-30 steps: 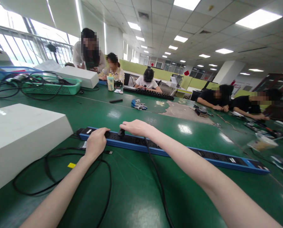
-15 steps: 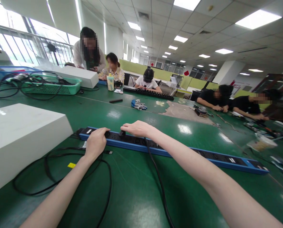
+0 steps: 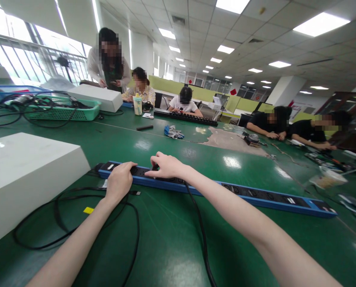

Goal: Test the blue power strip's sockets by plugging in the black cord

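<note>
A long blue-and-black power strip lies across the green table, with rows of sockets along its top. My left hand is closed around the strip near its left end, thumb along the top. Just to the right, my right hand pinches a black plug at a socket; how deep it sits is hidden by the fingers. From beneath that hand a thick black cable runs toward me. Thinner black cables lie looped by my left forearm, one with a yellow tag.
A large white box stands at the left. Behind it is a green basket of cables. Blue-grey gloves, a cup and a black strip are farther back. Several people sit or stand around the table.
My right hand has shifted its grip on the plug: the thumb now sits lower on the near side, with fingers curled over the far side. My left hand stays on the strip.
</note>
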A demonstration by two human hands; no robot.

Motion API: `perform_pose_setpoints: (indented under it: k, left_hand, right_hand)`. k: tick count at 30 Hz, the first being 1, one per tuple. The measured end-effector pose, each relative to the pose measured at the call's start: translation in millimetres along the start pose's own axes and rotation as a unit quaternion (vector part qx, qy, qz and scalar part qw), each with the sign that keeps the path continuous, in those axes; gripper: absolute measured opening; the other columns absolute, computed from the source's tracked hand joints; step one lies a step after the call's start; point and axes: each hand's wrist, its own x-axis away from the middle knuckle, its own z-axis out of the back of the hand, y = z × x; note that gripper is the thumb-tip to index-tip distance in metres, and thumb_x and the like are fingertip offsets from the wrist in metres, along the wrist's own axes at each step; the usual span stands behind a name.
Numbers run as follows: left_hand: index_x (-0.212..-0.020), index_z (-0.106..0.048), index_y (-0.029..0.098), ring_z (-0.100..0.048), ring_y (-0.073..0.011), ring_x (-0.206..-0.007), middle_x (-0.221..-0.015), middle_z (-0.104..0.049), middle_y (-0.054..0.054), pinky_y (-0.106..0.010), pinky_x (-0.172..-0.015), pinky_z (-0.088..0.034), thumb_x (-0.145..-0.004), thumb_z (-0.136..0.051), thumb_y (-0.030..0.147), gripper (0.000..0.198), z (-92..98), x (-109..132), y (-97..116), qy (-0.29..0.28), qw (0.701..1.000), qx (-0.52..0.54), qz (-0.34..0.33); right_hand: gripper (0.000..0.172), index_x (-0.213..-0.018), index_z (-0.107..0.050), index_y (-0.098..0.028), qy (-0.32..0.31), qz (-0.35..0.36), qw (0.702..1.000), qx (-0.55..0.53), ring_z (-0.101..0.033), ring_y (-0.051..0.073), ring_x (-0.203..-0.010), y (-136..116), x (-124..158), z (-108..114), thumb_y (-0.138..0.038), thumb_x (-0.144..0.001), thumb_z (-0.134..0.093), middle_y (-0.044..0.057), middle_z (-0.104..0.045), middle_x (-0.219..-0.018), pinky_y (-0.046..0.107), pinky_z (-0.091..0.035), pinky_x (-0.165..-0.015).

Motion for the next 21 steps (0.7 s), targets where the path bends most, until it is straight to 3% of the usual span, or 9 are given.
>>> perform_pose_setpoints:
  k: [5, 12, 16, 21]
  left_hand:
    - [-0.117, -0.069, 0.021, -0.064, -0.027, -0.117, -0.12, -0.072, -0.01, -0.04, -0.105, -0.046, -0.092, -0.038, 0.013, 0.041, 1.3, 0, 1, 0.001, 1.0, 0.0, -0.008]
    - [-0.117, -0.07, 0.022, -0.064, -0.027, -0.118, -0.121, -0.072, -0.009, -0.04, -0.105, -0.046, -0.091, -0.038, 0.014, 0.041, 2.2, 0, 2, 0.002, 1.0, 0.002, -0.005]
    - [-0.117, -0.07, 0.022, -0.064, -0.0271, -0.119, -0.121, -0.072, -0.009, -0.041, -0.106, -0.046, -0.092, -0.038, 0.015, 0.041, 0.6, 0, 1, 0.006, 1.0, 0.003, -0.001]
    - [-0.116, -0.07, 0.022, -0.063, -0.0266, -0.12, -0.121, -0.072, -0.008, -0.039, -0.106, -0.045, -0.092, -0.038, 0.014, 0.041, -0.3, 0, -1, 0.005, 1.0, 0.002, 0.001]
  right_hand:
    - [0.06, -0.108, -0.062, -0.024, -0.02, -0.018, 0.999, -0.019, -0.063, 0.019, -0.079, 2, -5, 0, -0.079, -0.084, -0.06, 0.008, -0.06, -0.113, 0.029, -0.045, -0.069]
    - [0.046, -0.106, -0.064, -0.025, -0.017, -0.084, 0.995, 0.05, -0.069, 0.026, -0.087, 0, -1, 7, -0.066, -0.087, -0.06, 0.006, -0.074, -0.096, 0.033, -0.049, -0.075]
    - [0.048, -0.101, -0.072, -0.026, -0.074, -0.112, 0.99, 0.042, -0.071, 0.028, -0.092, 4, 3, 4, -0.068, -0.081, -0.063, 0.008, -0.077, -0.098, 0.036, -0.052, -0.078]
    - [0.052, -0.086, -0.078, -0.021, -0.09, -0.204, 0.975, 0.0, -0.072, 0.029, -0.09, 17, -1, 7, -0.069, -0.079, -0.061, 0.013, -0.077, -0.089, 0.036, -0.054, -0.077]
